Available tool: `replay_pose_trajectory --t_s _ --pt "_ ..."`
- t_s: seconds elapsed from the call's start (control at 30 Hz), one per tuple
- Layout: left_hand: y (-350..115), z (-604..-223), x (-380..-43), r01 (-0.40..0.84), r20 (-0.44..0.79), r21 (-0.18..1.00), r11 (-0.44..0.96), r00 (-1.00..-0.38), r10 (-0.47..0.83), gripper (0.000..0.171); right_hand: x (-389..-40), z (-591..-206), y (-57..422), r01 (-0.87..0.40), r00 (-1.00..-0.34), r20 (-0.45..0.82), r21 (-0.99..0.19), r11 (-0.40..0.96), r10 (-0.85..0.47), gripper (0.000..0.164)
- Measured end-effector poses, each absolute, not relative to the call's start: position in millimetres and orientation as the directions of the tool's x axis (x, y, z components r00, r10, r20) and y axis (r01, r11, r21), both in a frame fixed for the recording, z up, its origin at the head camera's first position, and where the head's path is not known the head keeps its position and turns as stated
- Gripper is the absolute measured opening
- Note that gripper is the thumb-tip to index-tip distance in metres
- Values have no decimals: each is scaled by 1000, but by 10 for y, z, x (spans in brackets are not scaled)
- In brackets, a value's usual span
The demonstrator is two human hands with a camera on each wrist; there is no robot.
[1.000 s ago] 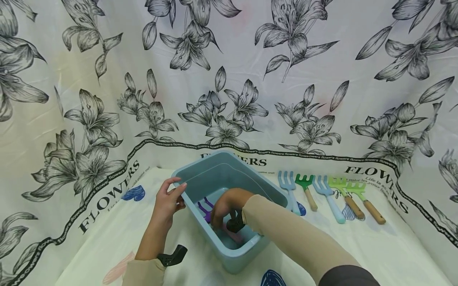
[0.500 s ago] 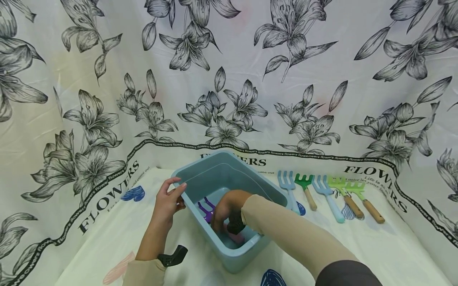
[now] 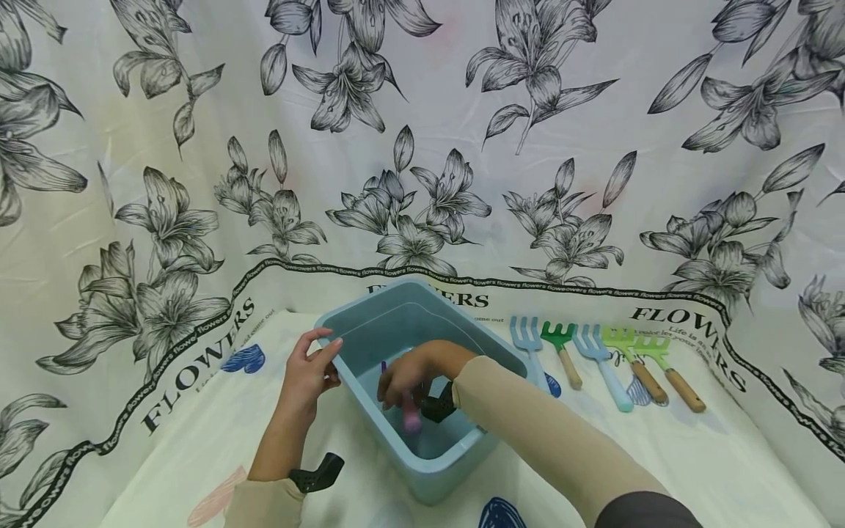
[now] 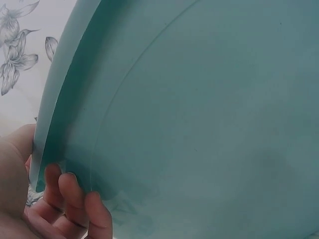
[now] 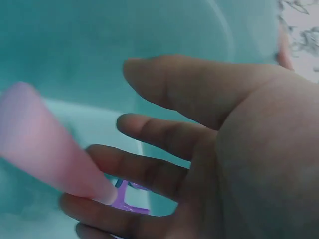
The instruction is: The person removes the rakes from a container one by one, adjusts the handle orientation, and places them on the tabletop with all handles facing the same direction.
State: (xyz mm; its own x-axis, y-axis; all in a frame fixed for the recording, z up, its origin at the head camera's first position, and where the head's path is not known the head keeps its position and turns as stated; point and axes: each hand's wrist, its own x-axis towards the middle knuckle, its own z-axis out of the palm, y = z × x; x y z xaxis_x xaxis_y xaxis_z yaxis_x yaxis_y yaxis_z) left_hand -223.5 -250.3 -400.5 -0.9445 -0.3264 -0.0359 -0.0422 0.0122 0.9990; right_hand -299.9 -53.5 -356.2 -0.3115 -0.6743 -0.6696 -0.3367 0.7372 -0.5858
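A blue-grey plastic bin stands tilted in the middle of the head view. My left hand grips its left rim, thumb on one side and fingers curled under the other; the left wrist view shows this hand at the bin's edge. Inside the bin is my right hand, over a small hand rake with a pink handle and purple tines. In the right wrist view, the right hand's fingers are loosely extended, and the handle lies against the middle and ring fingers. The thumb stands apart from it.
To the right of the bin lie several hand rakes: light blue ones, a dark green one with a wooden handle, and light green ones with wooden handles. A flower-print cloth hangs behind.
My right hand has lifted slightly within the bin, and the pink handle has swung left and become more visible below it. The left hand stays on the rim.
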Motion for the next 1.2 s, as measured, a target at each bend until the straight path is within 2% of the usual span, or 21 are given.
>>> replay_pose_trajectory --t_s 0.13,0.3,0.5,0.6,1.03,1.2 --pt "-2506 -4003 -2230 -44 -39 999 8 -944 -327 46 -3064 -3484 -447 -436 -349 -592 -583 685 -726 44" --pt "-2507 -3992 -2212 -21 -20 1000 -1 -949 -316 48 -3104 -3406 -315 -419 -463 -465 -636 648 -755 32" --pt "-2505 -3988 -2206 -40 -35 999 9 -947 -319 49 -3073 -3322 -124 -377 -485 -375 -725 576 -790 39" --pt "-2511 -3995 -2206 -56 -51 998 7 -946 -320 49 -3033 -3275 -19 -382 -518 -301 -756 532 -801 39" --pt "-2529 -4003 -2198 -53 -48 999 8 -946 -320 49 -2961 -3121 447 -340 -693 -33 -867 366 -720 44" --pt "-2517 -4008 -2211 -58 -51 998 11 -946 -322 50 -2885 -3072 631 -348 -727 72 -896 276 -683 39"
